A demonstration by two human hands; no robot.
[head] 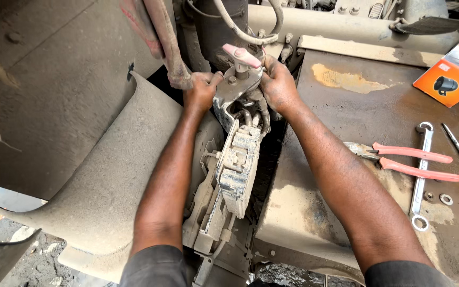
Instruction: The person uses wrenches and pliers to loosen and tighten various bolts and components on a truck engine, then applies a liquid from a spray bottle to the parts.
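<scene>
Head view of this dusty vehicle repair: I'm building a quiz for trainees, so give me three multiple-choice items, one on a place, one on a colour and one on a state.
1. Where do the pliers lie?
A. on the flat metal panel, right of the arms
B. on the ground
C. in the left hand

2. What colour is the knob on top of the metal bracket?
A. blue
B. pink
C. green

3. What are the hands doing?
A. both rest flat on the panel
B. one holds the wrench
C. both grip the bracket

Answers:
1 A: the pliers rest on the metal panel beside the wrench.
2 B: the knob is pale pink.
3 C: the left hand and right hand close on the bracket from either side.
</scene>
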